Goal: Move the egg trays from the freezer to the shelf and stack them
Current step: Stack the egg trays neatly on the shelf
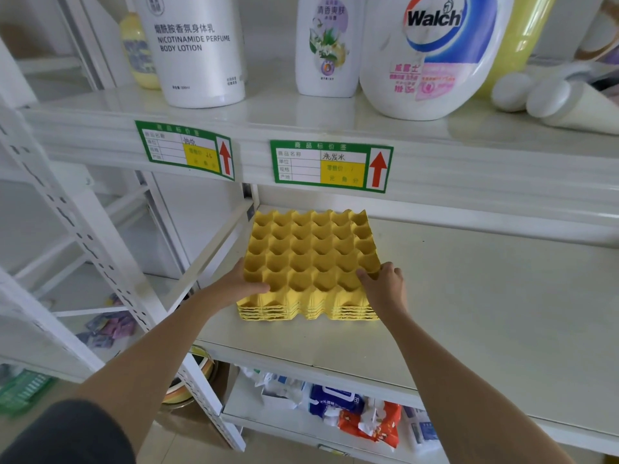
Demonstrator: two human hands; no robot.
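A stack of several yellow egg trays lies on the white middle shelf, near its left end. My left hand grips the near left corner of the top tray, thumb on top and fingers down the side. My right hand grips the near right corner of the top tray, thumb pressing on the top surface and fingers round the edge. The trays sit nested and aligned. The freezer is out of view.
The upper shelf carries a white body lotion bottle, a shampoo bottle and a Walch jug. Two green price tags hang on its edge. Wipe packets lie on the shelf below. A perforated upright stands left.
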